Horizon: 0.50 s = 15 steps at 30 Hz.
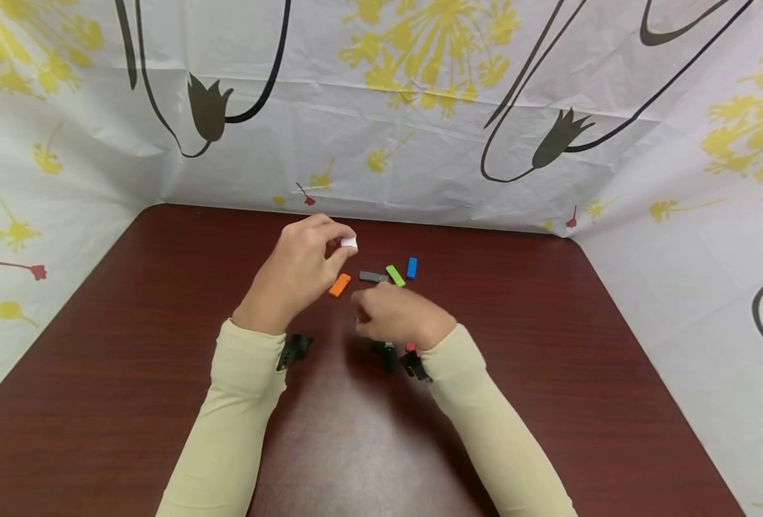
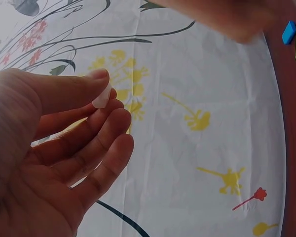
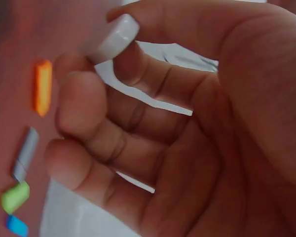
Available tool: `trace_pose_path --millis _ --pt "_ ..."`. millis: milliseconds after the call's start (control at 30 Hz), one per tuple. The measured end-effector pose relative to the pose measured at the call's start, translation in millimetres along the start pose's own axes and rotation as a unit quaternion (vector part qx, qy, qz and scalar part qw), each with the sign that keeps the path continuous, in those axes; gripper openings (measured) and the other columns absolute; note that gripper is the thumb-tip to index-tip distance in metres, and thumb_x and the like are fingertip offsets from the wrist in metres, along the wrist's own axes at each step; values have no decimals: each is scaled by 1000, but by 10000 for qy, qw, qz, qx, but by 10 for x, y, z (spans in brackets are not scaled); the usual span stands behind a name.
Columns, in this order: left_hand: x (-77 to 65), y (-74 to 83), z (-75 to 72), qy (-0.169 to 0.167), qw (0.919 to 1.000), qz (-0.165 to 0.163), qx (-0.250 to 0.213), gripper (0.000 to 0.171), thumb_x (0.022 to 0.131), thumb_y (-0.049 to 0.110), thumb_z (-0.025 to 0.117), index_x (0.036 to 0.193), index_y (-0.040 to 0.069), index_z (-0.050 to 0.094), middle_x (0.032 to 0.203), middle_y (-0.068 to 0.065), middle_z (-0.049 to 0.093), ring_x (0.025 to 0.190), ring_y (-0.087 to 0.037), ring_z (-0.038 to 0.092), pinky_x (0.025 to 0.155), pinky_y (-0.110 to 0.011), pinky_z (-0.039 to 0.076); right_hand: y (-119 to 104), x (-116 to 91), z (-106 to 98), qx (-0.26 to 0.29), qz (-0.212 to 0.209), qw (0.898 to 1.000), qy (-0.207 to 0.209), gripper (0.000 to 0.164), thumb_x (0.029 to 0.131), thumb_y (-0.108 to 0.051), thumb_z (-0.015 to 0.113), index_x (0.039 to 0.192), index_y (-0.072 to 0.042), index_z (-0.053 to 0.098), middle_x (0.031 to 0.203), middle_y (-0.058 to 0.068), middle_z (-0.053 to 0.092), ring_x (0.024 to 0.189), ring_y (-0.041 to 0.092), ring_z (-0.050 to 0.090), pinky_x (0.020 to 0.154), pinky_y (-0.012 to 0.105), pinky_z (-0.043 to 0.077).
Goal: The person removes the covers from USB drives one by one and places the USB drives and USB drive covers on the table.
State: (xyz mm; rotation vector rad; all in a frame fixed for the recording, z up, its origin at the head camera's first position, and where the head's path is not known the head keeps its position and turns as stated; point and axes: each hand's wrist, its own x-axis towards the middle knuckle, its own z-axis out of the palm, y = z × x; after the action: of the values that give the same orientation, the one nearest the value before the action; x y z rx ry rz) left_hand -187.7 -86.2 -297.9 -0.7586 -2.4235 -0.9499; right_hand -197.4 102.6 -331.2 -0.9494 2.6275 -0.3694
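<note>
In the head view my left hand (image 1: 300, 269) is raised over the far part of the table, pinching a small white piece (image 1: 349, 243) between thumb and index finger. The left wrist view shows the same white piece (image 2: 102, 98) at the fingertips, with the other fingers loosely bent. My right hand (image 1: 400, 314) is lower and to the right, its fingers curled. In the right wrist view it pinches a glossy white piece with a rounded end (image 3: 119, 38) between thumb and fingers. The fingers partly hide both pieces, and I cannot tell their kind.
Several small coloured bars lie on the dark red table (image 1: 517, 301) beyond my hands: orange (image 1: 339, 285), grey (image 1: 371, 276), green (image 1: 395, 276) and blue (image 1: 411, 268). A small pink thing (image 1: 410, 347) shows beside my right wrist. A patterned white sheet (image 1: 368, 151) stands behind the table.
</note>
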Motion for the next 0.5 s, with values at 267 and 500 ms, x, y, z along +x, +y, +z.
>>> trace_pose_path --millis 267,500 --pt "-1 6 3 -21 10000 -26 19 15 100 8 78 111 -2 80 105 -15 74 85 -27 66 76 -39 58 16 262 406 -347 499 9967 -542 27 101 -10 69 75 -11 64 62 -1 46 57 16 45 60 31 43" --pt "4 3 8 -58 10000 -51 20 15 101 8 77 111 -2 80 105 -15 74 86 -27 66 76 -39 58 182 531 779 -391 781 9944 -599 27 97 -12 71 71 -14 66 62 2 54 54 19 52 54 34 47"
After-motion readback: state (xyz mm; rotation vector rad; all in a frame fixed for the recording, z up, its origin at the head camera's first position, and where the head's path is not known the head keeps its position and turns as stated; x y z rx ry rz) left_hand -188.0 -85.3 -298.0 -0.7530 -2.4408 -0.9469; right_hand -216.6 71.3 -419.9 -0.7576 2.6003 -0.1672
